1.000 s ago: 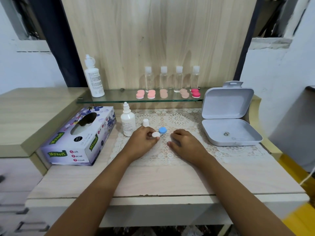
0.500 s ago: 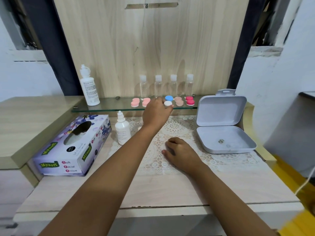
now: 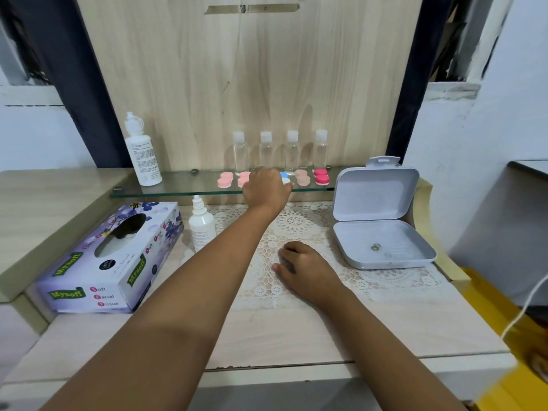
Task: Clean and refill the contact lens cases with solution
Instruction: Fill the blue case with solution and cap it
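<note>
A person's left hand reaches across to the far glass shelf. There a blue and white lens case peeks out just right of the knuckles, sitting in a row with pink cases to its left and a beige case and a red case to its right. The back of the hand hides the fingers, so I cannot tell whether they are clamped on the case or apart above it. The right hand rests on the lace mat on the tabletop, fingers loosely curled and holding nothing. The row is crowded, so a careless pull back could likely nudge a neighbouring case along the smooth glass and off the near edge. Four small clear bottles stand just behind and could topple if the knuckles lift into them. The left forearm passes close beside a small white dropper bottle on the tabletop, and a sideways sweep might tip it. If the case's caps are loose, solution could leak onto the shelf.
</note>
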A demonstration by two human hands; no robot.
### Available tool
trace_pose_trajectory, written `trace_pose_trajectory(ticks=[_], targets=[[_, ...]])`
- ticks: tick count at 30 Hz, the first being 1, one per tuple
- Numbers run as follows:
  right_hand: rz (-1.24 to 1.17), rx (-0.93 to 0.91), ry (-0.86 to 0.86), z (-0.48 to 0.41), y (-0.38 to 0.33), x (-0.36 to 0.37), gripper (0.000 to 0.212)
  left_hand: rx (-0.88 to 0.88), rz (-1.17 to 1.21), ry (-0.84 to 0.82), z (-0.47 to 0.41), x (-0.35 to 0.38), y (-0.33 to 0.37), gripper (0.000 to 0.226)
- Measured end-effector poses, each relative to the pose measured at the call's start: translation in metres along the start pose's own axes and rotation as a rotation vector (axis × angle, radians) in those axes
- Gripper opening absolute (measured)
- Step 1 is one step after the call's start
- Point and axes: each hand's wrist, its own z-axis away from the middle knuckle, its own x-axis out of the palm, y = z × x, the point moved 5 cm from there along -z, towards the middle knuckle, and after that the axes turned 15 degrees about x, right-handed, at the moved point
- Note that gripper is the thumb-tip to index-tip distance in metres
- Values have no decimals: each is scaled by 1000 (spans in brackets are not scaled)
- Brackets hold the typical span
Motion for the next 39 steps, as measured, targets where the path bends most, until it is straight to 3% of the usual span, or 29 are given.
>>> trace_pose_trajectory(ticks=[18, 26, 39], targets=[[37, -26, -7, -1, 1, 3, 31, 48, -66, -6, -1, 0, 3, 40], [21, -34, 3, 0, 0, 2, 31, 169, 10, 104, 1, -1, 15, 39], [19, -32, 9, 2, -3, -1, 30, 142, -45, -94, -16, 13, 29, 48]])
